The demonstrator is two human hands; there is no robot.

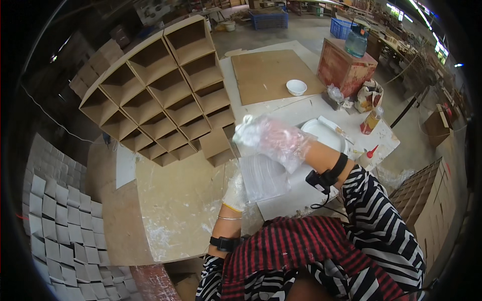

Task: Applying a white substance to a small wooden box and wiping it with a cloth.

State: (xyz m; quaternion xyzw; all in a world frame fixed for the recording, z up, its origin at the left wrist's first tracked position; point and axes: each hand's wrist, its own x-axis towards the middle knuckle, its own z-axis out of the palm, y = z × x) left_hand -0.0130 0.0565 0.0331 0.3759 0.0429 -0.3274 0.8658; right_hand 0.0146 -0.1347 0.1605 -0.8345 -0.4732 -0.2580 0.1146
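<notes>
A red-and-black striped apron (286,241) is worn; the five-o'clock panel (263,178) is judged coated, flanked by the left grip (235,193); neither its nor the right grip's (271,135) closure or hold can be told; ten-o'clock cubbyhole boxes (183,110) seem left uncoated.

Left hand (234,193): matt cloth glove, knitted in appearance. Right hand (273,136): thin clear plastic cover, creased and glossy. Panel (263,179): smooth face, streaked with a pale film of slight sheen; base material cannot be determined. Rack (163,91): bare wood-based board, matt and even. Worktop (175,215): board, matt, roughened by white smears. Bowl (296,88): white, smooth, glossy. Jug (356,42): translucent plastic, glossy. Chest (345,67): reddish finish, scuffed and patchy. Crate (268,20): blue plastic. Bangle (230,218): smooth, shiny metal. Apron (291,243): matt striped cloth.
</notes>
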